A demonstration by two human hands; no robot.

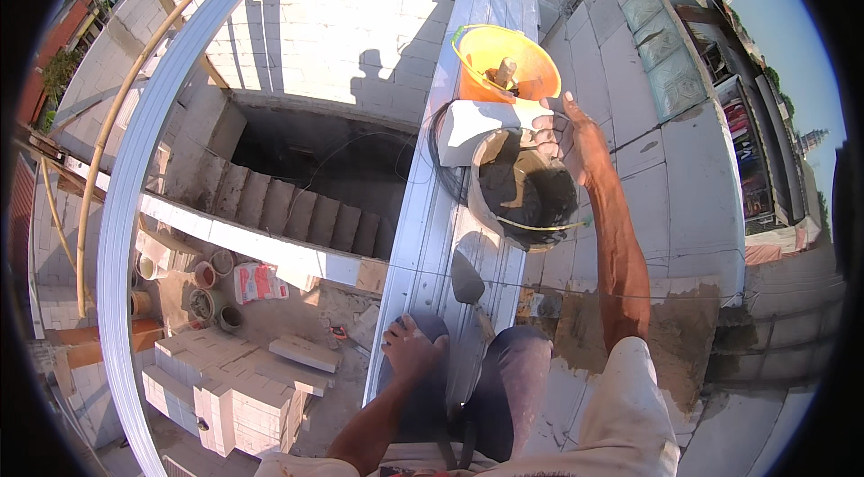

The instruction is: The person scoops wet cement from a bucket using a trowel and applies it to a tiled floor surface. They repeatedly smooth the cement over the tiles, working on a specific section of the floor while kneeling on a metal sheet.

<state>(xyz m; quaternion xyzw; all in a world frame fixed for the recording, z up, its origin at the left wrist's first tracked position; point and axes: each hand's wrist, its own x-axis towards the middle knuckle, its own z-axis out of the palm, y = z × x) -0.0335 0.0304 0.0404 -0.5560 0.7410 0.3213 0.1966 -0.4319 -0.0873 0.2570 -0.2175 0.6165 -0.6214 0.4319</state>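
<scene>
My right hand (583, 142) is at the far right rim of a mortar bucket (486, 198), its fingers curled over the edge. Grey wet mortar (517, 184) lies inside, partly in shadow. A pale block (472, 124) stands just behind this bucket, close to my fingertips. Resting on my left knee, my left hand (412, 349) has its fingers apart and holds nothing. Between my knees and the bucket lies a trowel (467, 281), blade pointing away from me.
A yellow bucket (531, 63) with a tool handle inside stands farther along the metal plank (418, 252). To the left, a drop shows concrete stairs (279, 207) and stacked blocks (243, 378) below. A long metal beam (135, 162) crosses the left side; a block wall (693, 180) borders the right.
</scene>
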